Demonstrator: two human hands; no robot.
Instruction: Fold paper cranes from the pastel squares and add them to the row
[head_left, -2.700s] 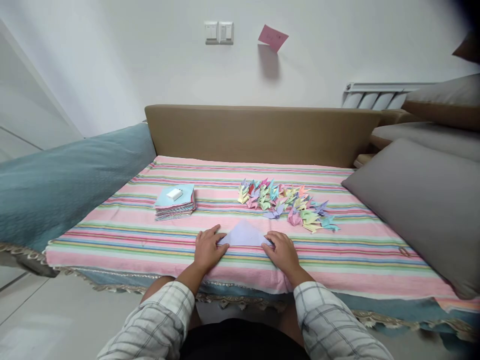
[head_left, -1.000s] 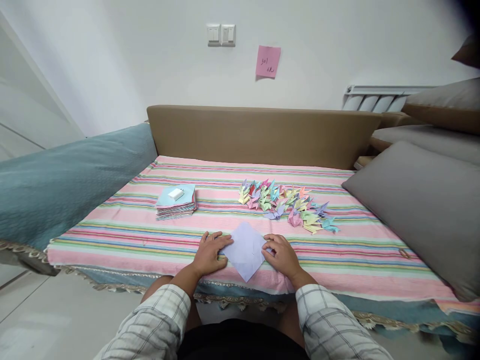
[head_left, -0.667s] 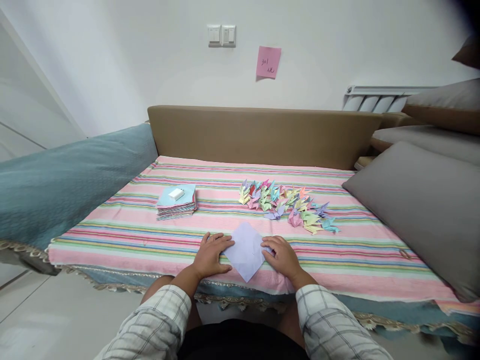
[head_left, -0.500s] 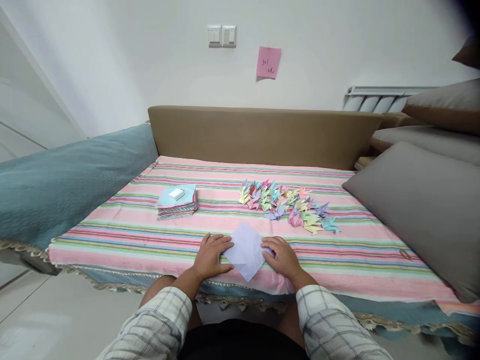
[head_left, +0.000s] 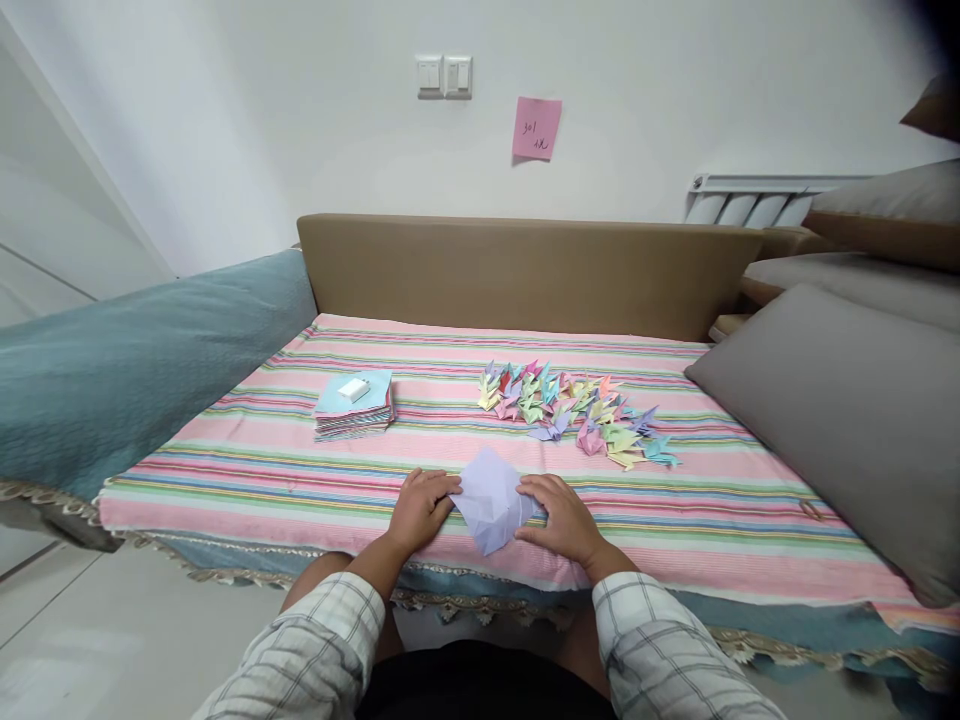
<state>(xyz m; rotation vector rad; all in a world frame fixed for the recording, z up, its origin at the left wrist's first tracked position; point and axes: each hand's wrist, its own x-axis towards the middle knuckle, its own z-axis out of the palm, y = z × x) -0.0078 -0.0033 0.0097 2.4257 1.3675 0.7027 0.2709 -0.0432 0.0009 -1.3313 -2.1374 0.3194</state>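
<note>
A pale lilac square of origami paper, marked with creases, lies cornerwise on the striped cloth in front of me. My left hand is at its left corner, fingertips on the edge and the thumb drawn in close to them. At the right corner, my right hand grips the edge between curved fingers and thumb. Beyond the sheet, toward the right, folded paper cranes in many colours are grouped together. A stack of coloured paper stands to the left, topped by a small white block.
The striped cloth covers a sofa seat with a brown backrest. A blue-covered armrest bounds the left side. Grey cushions lie on the right, with a small brown loop near them. A pink note is on the wall.
The lilac paper has shifted slightly left and its lower corner has turned left. My left thumb has drawn up toward the fingers; my right hand has moved a little left at the right edge.
</note>
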